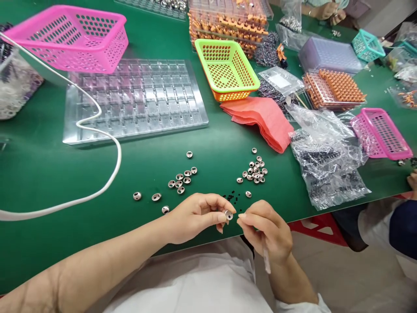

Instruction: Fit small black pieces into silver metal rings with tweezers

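My left hand (198,217) pinches a small round silvery metal shell (229,214) with a dark hole between thumb and fingertips. My right hand (269,228) is just to its right, thumb and forefinger pressed together close to the shell but apart from it. A thin whitish stick (266,256) pokes out below the right palm; whether anything tiny is at those fingertips I cannot make out. Several tiny black pieces (233,196) lie on the table just beyond the hands. Similar metal shells lie in a loose group (179,183) at left and a denser pile (256,173) at right.
A clear compartment tray (153,100) lies on the green table (156,161), with a pink basket (74,39) over its corner. A white cable (110,174) crosses the left side. Stacked green and orange baskets (228,65), red cloth (260,119) and plastic bags (332,169) stand beyond and right.
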Action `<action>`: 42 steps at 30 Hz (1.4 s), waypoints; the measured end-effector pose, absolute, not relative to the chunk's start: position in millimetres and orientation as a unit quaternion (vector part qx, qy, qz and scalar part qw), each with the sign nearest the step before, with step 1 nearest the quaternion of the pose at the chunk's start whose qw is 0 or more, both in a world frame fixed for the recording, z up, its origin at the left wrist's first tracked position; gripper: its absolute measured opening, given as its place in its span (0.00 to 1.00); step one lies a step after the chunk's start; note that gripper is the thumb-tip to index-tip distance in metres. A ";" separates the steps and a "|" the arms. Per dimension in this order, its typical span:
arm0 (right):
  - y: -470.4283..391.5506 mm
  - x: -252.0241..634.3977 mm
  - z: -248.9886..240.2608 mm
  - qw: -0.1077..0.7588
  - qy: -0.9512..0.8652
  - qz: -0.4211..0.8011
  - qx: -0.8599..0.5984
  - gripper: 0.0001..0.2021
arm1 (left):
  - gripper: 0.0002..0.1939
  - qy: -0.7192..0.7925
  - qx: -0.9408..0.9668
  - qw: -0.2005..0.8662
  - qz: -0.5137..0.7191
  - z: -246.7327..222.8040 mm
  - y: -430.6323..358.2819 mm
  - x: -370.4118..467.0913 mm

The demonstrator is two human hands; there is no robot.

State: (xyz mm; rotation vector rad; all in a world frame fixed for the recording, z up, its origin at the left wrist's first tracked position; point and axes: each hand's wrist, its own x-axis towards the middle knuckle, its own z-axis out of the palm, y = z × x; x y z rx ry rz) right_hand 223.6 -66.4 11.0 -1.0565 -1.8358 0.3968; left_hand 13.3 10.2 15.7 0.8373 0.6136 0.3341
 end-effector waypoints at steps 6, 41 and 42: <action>-71.5 224.5 14.3 0.491 -0.709 0.150 -0.484 0.17 | 0.13 0.294 0.407 0.849 0.166 18.2 9.9 11.7; -55.4 253.4 -8.1 0.276 -0.738 0.087 -0.609 0.05 | 0.20 0.497 0.852 0.104 0.128 8.8 44.5 -27.0; -54.7 253.0 -9.2 0.275 -0.740 0.079 -0.609 0.06 | 0.20 0.489 0.854 0.099 0.147 9.5 43.5 -25.6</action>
